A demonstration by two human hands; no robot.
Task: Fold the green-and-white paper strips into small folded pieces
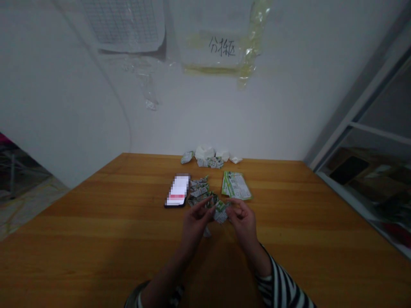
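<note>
My left hand (196, 221) and my right hand (243, 222) meet over the middle of a wooden table (96, 239). Both pinch a small folded piece of green-and-white printed paper (221, 211) between their fingertips. Just beyond the hands lies a loose heap of similar folded paper pieces (199, 191). A flat stack of green-and-white printed sheets (236, 185) lies to the right of the heap. My sleeves are striped black and white.
A phone (177, 195) with a lit screen lies left of the heap. More crumpled and folded papers (209, 157) sit at the table's far edge by the white wall. A metal-framed glass shelf (362, 171) stands at the right.
</note>
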